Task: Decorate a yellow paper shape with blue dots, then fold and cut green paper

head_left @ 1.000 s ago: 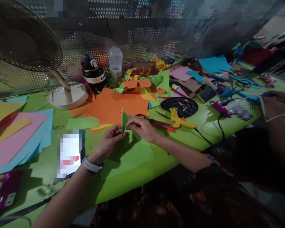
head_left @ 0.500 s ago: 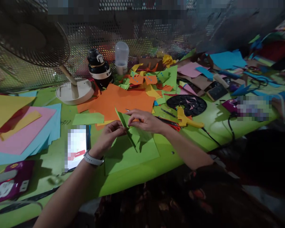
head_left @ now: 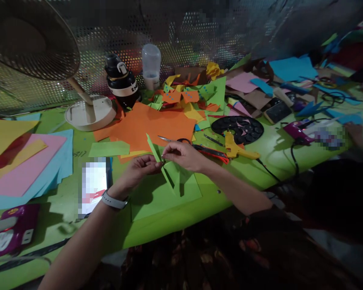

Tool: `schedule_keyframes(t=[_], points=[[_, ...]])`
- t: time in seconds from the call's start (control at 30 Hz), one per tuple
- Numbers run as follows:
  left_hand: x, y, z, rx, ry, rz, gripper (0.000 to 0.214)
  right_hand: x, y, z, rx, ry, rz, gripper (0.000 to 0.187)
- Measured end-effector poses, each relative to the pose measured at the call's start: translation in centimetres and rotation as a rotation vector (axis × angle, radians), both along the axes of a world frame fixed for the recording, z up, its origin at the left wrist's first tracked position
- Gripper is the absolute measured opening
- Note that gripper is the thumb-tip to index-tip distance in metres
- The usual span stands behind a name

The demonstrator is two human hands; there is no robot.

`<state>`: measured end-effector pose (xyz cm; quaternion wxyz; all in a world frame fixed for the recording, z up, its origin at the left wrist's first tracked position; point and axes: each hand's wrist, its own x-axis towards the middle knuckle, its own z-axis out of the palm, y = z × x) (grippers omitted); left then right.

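Observation:
A folded piece of green paper (head_left: 173, 174) stands up between my hands, its folds spread apart. My left hand (head_left: 142, 168) pinches its left side with thumb and fingers. From the right, my right hand (head_left: 184, 156) has its fingertips closed on the same paper near the middle fold. What lies exactly between the fingertips is too small to make out. Below, a flat green sheet (head_left: 157, 205) rests on the table edge. Just behind my right hand lie scissors (head_left: 184, 141), partly covered by it.
A large orange sheet (head_left: 157, 125) lies beyond my hands. To the right are a yellow glue gun (head_left: 237, 150) with a cord and a black palette (head_left: 251, 131). On the left sit a lit phone (head_left: 93, 185), coloured paper (head_left: 27, 165), and a fan (head_left: 90, 112) beside a black bottle (head_left: 124, 86).
The whole view has shifted slightly. Both hands keep their hold on the folded green paper, and the scissors' blade shows more behind my right hand.

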<state>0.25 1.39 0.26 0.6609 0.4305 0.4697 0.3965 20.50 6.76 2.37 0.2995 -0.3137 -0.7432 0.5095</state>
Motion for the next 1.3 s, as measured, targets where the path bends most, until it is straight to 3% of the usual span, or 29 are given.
schedule_keyframes(t=[0.27,0.4,0.57,0.67,0.97,1.13,1.3], points=[[0.5,-0.3,0.2,0.006,0.054,-0.034,0.019,0.0,-0.9,0.9,0.073,-0.093,-0.105,0.008],[0.4,-0.4,0.4,-0.039,0.050,-0.063,0.020,0.1,-0.9,1.2,0.205,-0.172,-0.075,0.006],[0.5,-0.5,0.3,-0.059,0.011,0.093,0.023,0.2,-0.5,0.9,0.508,-0.282,0.086,0.008],[0.8,-0.4,0.1,-0.042,0.049,0.165,0.022,0.1,-0.5,0.6,0.575,-0.269,0.115,0.008],[1.4,-0.6,0.5,0.067,0.164,0.078,0.017,-0.1,-0.7,1.1,0.326,-0.219,-0.037,0.007],[2.0,-0.7,0.7,0.017,0.119,0.113,0.018,-0.6,-1.0,1.1,0.240,-0.249,-0.136,0.006],[2.2,-0.7,0.9,-0.051,0.070,0.133,0.018,-0.7,-1.0,0.9,0.193,-0.224,-0.145,0.007]])
